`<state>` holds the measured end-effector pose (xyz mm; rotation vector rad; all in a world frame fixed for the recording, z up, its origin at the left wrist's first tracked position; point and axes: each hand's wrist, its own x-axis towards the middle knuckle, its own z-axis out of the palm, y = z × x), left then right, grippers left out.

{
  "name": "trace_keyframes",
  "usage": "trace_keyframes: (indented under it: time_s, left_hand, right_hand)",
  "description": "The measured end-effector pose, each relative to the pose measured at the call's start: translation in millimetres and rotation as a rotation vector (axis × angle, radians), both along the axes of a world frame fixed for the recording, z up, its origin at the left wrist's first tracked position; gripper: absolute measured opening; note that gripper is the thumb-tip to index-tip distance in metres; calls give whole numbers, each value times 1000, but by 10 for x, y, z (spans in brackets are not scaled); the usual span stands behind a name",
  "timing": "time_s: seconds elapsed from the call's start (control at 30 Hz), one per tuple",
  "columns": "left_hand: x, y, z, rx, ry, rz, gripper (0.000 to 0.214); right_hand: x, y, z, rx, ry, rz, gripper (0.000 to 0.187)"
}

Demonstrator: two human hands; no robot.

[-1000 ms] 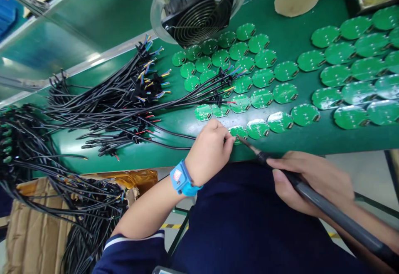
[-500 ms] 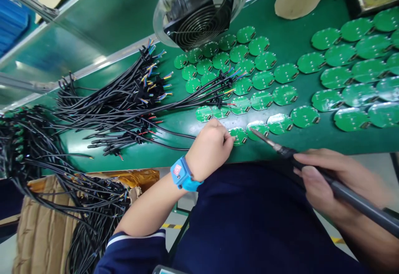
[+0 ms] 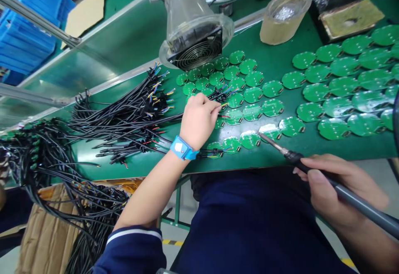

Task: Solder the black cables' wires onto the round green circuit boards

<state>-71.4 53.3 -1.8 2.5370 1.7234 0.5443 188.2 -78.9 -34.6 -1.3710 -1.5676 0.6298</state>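
My left hand [image 3: 198,120], with a blue wristband [image 3: 183,148], is over the upper bundle of black cables [image 3: 171,119]. Its thumb and fingertips are pinched at the coloured wire ends of a cable, beside the green circuit boards [image 3: 233,117]. In my right hand [image 3: 336,186] is a soldering iron [image 3: 293,156], its tip pointing left at the front row of round boards. Another cable end [image 3: 215,152] lies at the leftmost boards of that row, left of the iron tip.
A fume extractor fan [image 3: 199,51] hangs over the back boards. Behind stand a cardboard-coloured roll [image 3: 285,18] and a soldering sponge [image 3: 350,18]. More cables fill the left side and a cardboard box [image 3: 46,232] below the table edge. Blue bins [image 3: 31,28] stand far left.
My left hand has moved from the front row of boards up to the cable bundle. A cable end now shows by the front boards. The soldering iron stays near the front row.
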Motion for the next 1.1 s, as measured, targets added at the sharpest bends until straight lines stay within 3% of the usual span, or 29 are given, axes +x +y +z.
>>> trace_keyframes:
  time_s: [0.17, 0.3, 0.43, 0.53, 0.6, 0.7, 0.83, 0.93, 1.1]
  left_hand:
    - [104, 161, -80, -17, 119, -11, 5]
    - [83, 119, 14, -15, 106, -80, 5]
    - [-70, -139, 271, 154, 1, -133, 16]
    - [-129, -420, 457, 315, -150, -73, 23]
    - [-74, -600, 502, 318, -240, -50, 24]
    - [138, -789, 397, 121, -272, -93, 18]
    - [412, -841, 91, -165, -260, -146, 10]
    - [478, -796, -45, -240, -262, -182, 14]
    - [469, -742, -59, -277, -260, -217, 17]
  right_hand:
    - [-21, -15, 3, 59, 12, -20, 19]
    - [-11, -13, 11, 33, 13, -5, 20]
    - [6, 0, 45, 69, 25, -23, 19]
    - [5, 20, 86, 56, -8, -25, 16]
    - [7, 33, 113, 59, -22, 2, 14]
    - [22, 47, 142, 144, -66, 69, 14]
    - [50, 51, 139, 206, -85, 219, 19]
    - [51, 43, 100, 212, -76, 250, 21]
    - [9, 35, 58, 205, -58, 193, 20]
